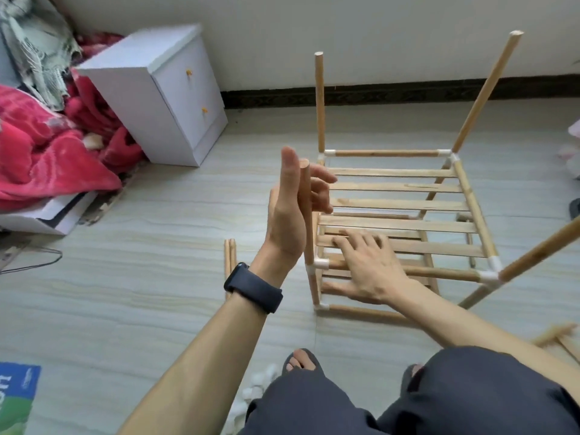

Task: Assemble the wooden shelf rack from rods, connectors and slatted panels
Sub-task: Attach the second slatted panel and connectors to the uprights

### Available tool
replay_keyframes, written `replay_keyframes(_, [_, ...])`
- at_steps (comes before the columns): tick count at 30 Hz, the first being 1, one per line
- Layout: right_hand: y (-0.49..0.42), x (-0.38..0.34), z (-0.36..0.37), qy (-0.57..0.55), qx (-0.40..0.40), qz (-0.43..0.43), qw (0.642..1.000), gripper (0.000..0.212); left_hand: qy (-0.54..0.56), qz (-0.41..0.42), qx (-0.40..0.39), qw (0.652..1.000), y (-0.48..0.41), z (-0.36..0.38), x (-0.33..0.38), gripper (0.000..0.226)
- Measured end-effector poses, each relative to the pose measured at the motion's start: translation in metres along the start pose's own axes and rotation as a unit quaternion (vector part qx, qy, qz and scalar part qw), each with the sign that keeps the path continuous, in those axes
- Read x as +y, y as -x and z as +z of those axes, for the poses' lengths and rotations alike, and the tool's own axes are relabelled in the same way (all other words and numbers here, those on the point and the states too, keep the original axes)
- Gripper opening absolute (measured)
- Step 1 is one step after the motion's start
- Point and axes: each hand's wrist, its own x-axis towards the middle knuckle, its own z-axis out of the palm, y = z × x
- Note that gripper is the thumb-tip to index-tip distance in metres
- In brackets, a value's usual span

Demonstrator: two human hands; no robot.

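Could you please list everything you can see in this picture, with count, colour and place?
shelf rack: one, light wood with white connectors, on the floor at centre right, part-built
upright rods: four, light wood, rising from the rack's corners
slatted panel: at least one, light wood, lying in the rack's frame
spare rods: two, light wood, on the floor left of the rack
cabinet: one, white with yellow knobs, upper left by the wall
blanket: one, red, far left
watch: one, black, on the left wrist
left hand: open, against the near left upright rod
right hand: flat, fingers spread on the slats
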Motion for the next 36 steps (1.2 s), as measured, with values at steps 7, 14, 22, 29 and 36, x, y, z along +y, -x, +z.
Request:
replay_keyframes(7, [-0.007,0.000,0.019,0.033,0.090,-0.021,0.995,0.030,0.002,-0.029,0.091,0.995,-0.022,0.004,-0.003,0.056])
replay_keyframes(14, [-0.012,0.007,0.020,0.028,0.067,-0.029,0.997,0.028,0.028,-0.011,-0.003,1.000,-0.015,0.001,-0.012,0.050])
replay_keyframes(22, [-0.006,0.006,0.004,0.028,0.056,-0.052,0.997,0.036,0.002,-0.023,-0.006,1.000,-0.012,0.009,-0.001,0.049])
replay_keyframes(29, [-0.008,-0.025,0.010,-0.013,0.050,-0.051,0.997,0.027,-0.037,-0.001,0.121,0.992,0.003,0.016,0.004,0.054])
replay_keyframes(36, [-0.019,-0.021,0.014,-0.039,0.006,-0.025,0.999,0.031,0.000,0.006,0.130,0.991,-0.003,0.023,-0.001,0.050])
